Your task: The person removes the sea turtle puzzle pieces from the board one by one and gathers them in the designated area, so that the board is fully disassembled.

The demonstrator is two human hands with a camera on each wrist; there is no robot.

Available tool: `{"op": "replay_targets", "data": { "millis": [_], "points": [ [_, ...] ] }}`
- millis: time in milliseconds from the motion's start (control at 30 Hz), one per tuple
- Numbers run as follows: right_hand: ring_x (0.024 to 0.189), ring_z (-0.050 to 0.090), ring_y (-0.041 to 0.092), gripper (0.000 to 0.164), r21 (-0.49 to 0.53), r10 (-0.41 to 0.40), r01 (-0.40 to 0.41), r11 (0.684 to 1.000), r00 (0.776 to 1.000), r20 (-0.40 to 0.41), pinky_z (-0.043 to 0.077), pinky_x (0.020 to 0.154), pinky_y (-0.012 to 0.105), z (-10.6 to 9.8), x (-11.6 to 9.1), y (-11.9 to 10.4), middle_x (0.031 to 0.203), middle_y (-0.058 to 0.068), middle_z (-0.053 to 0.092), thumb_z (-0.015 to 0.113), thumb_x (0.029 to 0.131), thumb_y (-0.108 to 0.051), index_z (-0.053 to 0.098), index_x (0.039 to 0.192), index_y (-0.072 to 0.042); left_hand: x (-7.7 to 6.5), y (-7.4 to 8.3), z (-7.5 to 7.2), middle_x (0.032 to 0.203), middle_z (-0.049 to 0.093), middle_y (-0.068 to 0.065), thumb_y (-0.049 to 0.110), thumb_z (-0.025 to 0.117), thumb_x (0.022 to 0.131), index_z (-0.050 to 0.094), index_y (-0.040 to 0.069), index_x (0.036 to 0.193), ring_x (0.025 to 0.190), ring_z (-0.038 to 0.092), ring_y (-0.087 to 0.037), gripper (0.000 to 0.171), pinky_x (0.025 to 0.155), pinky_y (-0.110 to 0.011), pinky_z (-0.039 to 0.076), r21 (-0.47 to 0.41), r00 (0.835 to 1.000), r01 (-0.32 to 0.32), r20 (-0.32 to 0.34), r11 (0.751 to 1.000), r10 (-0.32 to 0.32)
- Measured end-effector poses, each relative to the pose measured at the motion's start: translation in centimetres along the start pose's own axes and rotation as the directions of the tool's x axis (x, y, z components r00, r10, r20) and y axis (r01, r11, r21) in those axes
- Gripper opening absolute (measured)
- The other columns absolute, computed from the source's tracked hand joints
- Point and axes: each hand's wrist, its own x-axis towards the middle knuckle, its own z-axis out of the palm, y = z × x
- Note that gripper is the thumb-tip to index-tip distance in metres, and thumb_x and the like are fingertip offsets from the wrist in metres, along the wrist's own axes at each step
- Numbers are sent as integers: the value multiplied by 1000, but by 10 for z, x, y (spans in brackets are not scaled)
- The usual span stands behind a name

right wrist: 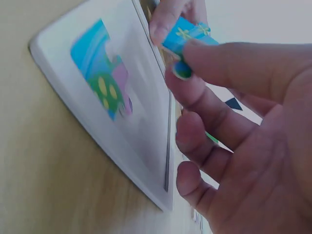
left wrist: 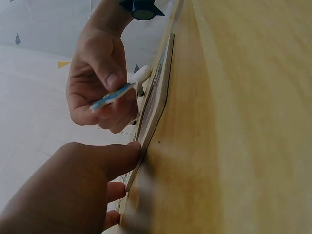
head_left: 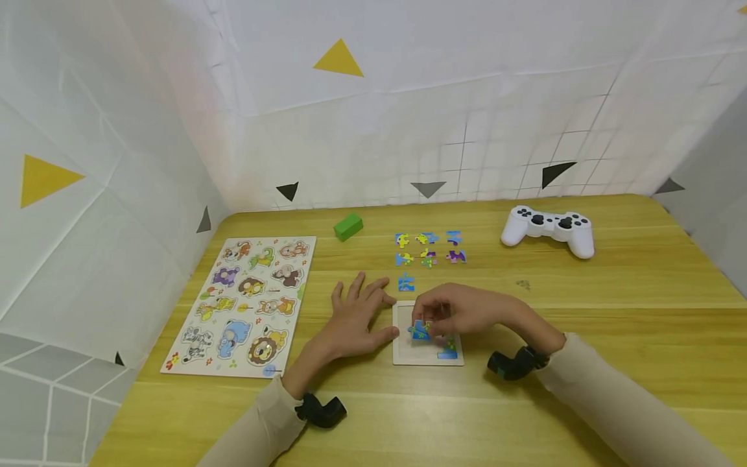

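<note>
My right hand (head_left: 469, 310) pinches a blue jigsaw piece (head_left: 419, 331) with yellow marks between thumb and fingers, held above the square puzzle tray (head_left: 411, 355). In the right wrist view, the piece (right wrist: 187, 36) is tilted and clear of the tray. Placed jigsaw pieces (right wrist: 100, 73), blue, green and pink, lie in the tray's lower right corner, partly hidden from the head view by the right hand. My left hand (head_left: 357, 322) rests with its fingers spread at the tray's left side. Its thumb touches the tray edge, as the left wrist view shows.
Several loose jigsaw pieces (head_left: 428, 258) lie behind the tray, with a single blue piece (head_left: 406, 283) nearer. An animal puzzle board (head_left: 248, 305) is at left, a green block (head_left: 348, 226) at the back, a white game controller (head_left: 548, 229) at back right.
</note>
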Motion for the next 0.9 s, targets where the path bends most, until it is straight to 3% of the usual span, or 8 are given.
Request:
{"op": "replay_targets", "data": {
  "millis": [233,467,667,900],
  "points": [
    [78,51,12,19,-51,6,-13,999,989,-144,45,69,24,-11,-2,13,86,-5,58,67,98,-12,70,114,-22,1,0,1,169,28,2,54,61,92,56,26,132,158,7,-42,49,116,-75,-1,3,1000,4,1,1000,-4],
    [75,49,13,17,-90,21,-47,995,962,-274,43,67,24,-21,-5,25,86,-1,58,66,98,-11,71,115,-13,0,-1,1,169,29,3,54,62,92,55,27,132,159,7,-41,49,116,-75,-2,-1,1000,6,2,1000,-6],
    [76,50,14,23,-108,86,-130,986,936,-342,43,67,24,-27,-3,36,85,0,61,63,98,-9,70,121,-9,0,-2,1,168,30,2,53,62,92,55,26,132,158,8,-42,49,116,-75,-2,-6,1000,2,-6,1000,-2],
    [73,49,14,28,-132,108,-165,977,927,-360,43,65,25,-31,0,38,90,3,67,61,99,-7,69,125,-5,0,-2,1,168,29,2,55,60,93,55,27,133,158,8,-42,49,116,-75,-1,1,1000,-2,1,1000,2]
  ]
}}
